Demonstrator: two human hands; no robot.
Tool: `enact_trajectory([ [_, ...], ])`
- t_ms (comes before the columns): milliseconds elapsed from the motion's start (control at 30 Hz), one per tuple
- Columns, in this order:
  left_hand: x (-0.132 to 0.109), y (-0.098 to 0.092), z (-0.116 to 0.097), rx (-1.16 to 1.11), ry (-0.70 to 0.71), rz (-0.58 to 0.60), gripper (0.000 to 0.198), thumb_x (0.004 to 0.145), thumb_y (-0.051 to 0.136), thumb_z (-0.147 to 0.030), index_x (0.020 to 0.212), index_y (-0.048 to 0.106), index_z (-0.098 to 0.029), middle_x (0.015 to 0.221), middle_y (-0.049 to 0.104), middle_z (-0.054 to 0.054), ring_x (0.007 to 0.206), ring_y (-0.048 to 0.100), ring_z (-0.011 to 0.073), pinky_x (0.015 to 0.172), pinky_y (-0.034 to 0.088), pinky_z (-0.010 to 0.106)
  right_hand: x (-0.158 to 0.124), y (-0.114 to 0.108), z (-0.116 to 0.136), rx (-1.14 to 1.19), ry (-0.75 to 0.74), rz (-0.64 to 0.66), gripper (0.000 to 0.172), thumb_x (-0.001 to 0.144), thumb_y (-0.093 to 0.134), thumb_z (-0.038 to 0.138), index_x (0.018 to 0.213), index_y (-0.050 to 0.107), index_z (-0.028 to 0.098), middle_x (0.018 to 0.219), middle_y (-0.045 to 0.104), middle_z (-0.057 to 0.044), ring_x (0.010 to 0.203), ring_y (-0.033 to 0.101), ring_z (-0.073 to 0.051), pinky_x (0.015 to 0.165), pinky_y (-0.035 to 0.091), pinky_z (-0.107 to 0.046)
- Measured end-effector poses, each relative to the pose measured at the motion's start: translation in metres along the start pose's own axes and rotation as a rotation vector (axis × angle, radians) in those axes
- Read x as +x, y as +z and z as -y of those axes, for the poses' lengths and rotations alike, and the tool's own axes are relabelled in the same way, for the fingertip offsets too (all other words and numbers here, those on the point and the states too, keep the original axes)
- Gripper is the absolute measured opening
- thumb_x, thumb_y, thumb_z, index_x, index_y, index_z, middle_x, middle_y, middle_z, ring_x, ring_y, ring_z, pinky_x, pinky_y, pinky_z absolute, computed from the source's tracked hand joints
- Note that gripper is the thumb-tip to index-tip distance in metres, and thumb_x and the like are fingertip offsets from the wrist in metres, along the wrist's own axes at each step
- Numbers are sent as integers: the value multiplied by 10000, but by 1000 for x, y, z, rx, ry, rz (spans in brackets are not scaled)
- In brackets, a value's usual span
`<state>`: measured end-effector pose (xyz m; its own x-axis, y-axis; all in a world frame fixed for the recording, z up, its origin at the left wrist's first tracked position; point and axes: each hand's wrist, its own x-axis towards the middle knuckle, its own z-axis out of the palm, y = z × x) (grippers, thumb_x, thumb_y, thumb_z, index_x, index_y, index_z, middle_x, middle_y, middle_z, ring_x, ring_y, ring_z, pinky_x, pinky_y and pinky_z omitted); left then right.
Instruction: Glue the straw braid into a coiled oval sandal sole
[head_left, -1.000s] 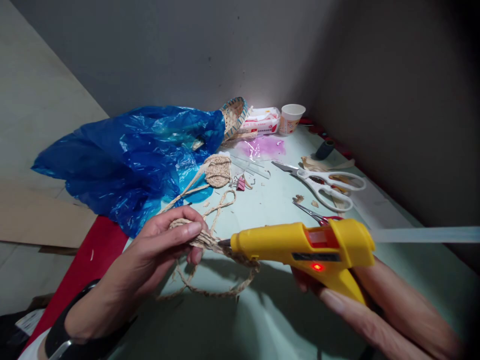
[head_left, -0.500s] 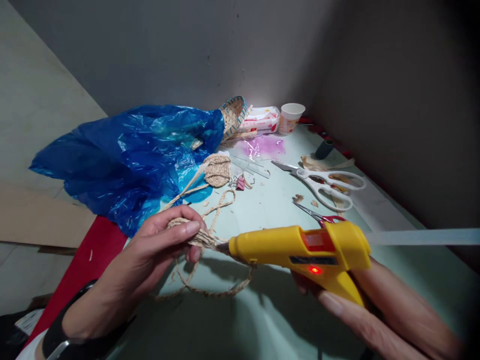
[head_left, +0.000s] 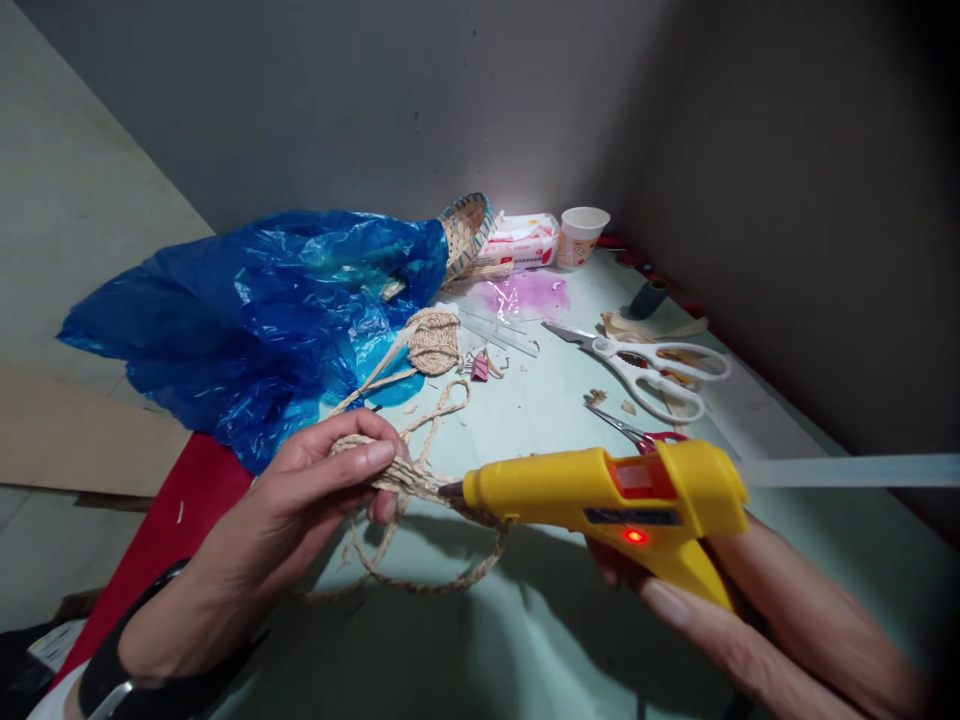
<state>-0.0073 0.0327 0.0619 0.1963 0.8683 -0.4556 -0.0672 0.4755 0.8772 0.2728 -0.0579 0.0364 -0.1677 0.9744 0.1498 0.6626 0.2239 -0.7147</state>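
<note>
Between the thumb and fingers of my left hand (head_left: 322, 480) is a bundle of braided straw cord (head_left: 397, 472). Loops of the same cord hang below it and curl up behind it. My right hand (head_left: 697, 610) is wrapped round the handle of a yellow glue gun (head_left: 547, 487), whose red light is on. A clear glue stick (head_left: 847, 472) sticks out of its back end. The dark nozzle points left and touches or nearly touches the cord just right of my left fingers. The gun hides part of my right fingers.
A blue plastic bag (head_left: 255, 310) lies at the left, beside a woven basket (head_left: 466, 235). Behind are a soap packet (head_left: 525, 240) and a paper cup (head_left: 583, 238). A wound cord piece (head_left: 435, 341), pink clip (head_left: 480, 367), white scissors (head_left: 637, 365), red scissors (head_left: 637, 433) and thread spool (head_left: 649, 298) lie around.
The glue gun has shifted slightly to the right along the cord. My left hand has moved very slightly left, still holding the bundle.
</note>
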Motion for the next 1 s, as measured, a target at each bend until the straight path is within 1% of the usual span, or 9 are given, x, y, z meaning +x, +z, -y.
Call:
enact_trajectory([
  [67, 1, 0, 0, 5, 5, 3, 202, 686, 807, -287, 733, 660, -156, 663, 588, -17, 528, 597, 90, 497, 463, 144, -1, 0, 0, -15, 9, -3, 237, 918, 514, 453, 1128, 622, 438, 906, 771, 55, 761, 763, -214, 611, 628, -209],
  [200, 1, -2, 0, 19, 23, 10, 207, 678, 811, -294, 729, 666, -156, 688, 588, -21, 528, 596, 87, 495, 470, 148, -1, 2, -3, -4, 27, -5, 217, 928, 489, 462, 1088, 629, 423, 888, 770, 49, 760, 761, -210, 615, 625, -202],
  [400, 1, -3, 2, 9, 21, 23, 206, 699, 799, -316, 743, 672, -161, 669, 591, -18, 539, 570, 80, 504, 472, 139, -3, 4, -11, -35, 8, -38, 244, 920, 487, 481, 1139, 595, 479, 913, 766, 53, 777, 765, -219, 640, 637, -243],
  [500, 1, -3, 2, 17, 31, 17, 191, 709, 793, -309, 756, 676, -166, 679, 599, -17, 550, 572, 82, 511, 475, 139, -6, 4, -14, -45, 22, -36, 249, 919, 493, 464, 1148, 591, 480, 922, 767, 41, 787, 765, -236, 632, 644, -266],
  [667, 1, -3, -1, 40, 35, 30, 171, 745, 761, -310, 757, 663, -170, 618, 599, -10, 556, 564, 97, 520, 470, 142, -10, 6, -21, -28, 37, 0, 286, 930, 456, 482, 1185, 584, 461, 950, 760, 3, 805, 758, -267, 684, 651, -312],
  [767, 0, -2, -1, 32, 21, 20, 178, 747, 756, -319, 761, 655, -173, 593, 595, -3, 555, 552, 104, 518, 466, 148, -14, 6, -26, -22, 100, 34, 296, 935, 452, 479, 1193, 590, 437, 977, 756, -16, 837, 754, -283, 728, 648, -337],
  [867, -1, -2, -2, 39, 26, -12, 174, 745, 759, -314, 763, 656, -175, 619, 589, -7, 557, 547, 103, 519, 472, 154, -16, 4, -28, 1, 135, 28, 303, 932, 451, 488, 1175, 613, 405, 992, 750, -37, 870, 746, -298, 749, 645, -347],
  [1000, -3, -1, -4, 51, 50, -41, 100, 774, 728, -248, 759, 667, -172, 692, 579, -14, 574, 566, 91, 532, 483, 146, -15, 2, -26, 44, 130, 40, 263, 925, 469, 487, 1120, 627, 409, 942, 752, -25, 836, 745, -282, 713, 649, -318],
])
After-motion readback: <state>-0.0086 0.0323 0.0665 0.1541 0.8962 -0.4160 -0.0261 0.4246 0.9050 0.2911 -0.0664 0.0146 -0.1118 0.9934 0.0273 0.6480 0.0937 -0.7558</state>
